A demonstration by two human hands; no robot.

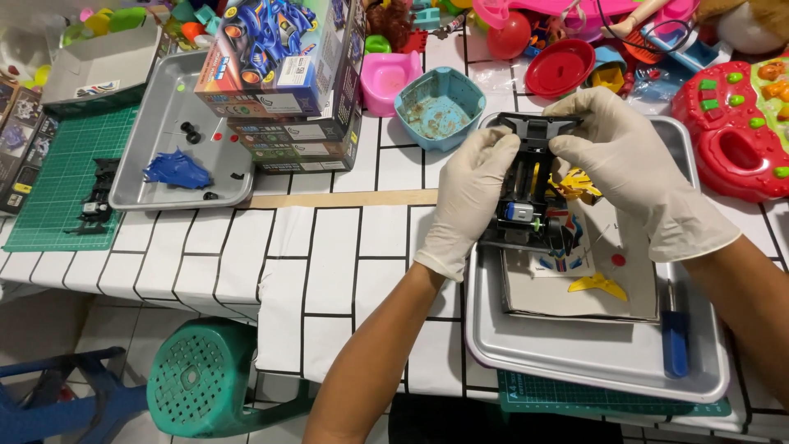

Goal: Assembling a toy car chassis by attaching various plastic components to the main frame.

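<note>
Two gloved hands, left hand [471, 197] and right hand [629, 160], both clasped on one black chassis [526, 193]

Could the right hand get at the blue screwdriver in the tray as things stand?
Probably yes. The screwdriver lies uncovered along the tray's right edge, just below the right forearm, with nothing on top. But the right hand is gripping the black chassis and would have to let go.

Head cam, steep downward, close over tray [493, 345] w/ gloved hands.

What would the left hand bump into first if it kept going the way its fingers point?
Probably the blue bowl. The left hand, holding the black toy car frame, points up and away toward it, though depth is unclear.
</note>
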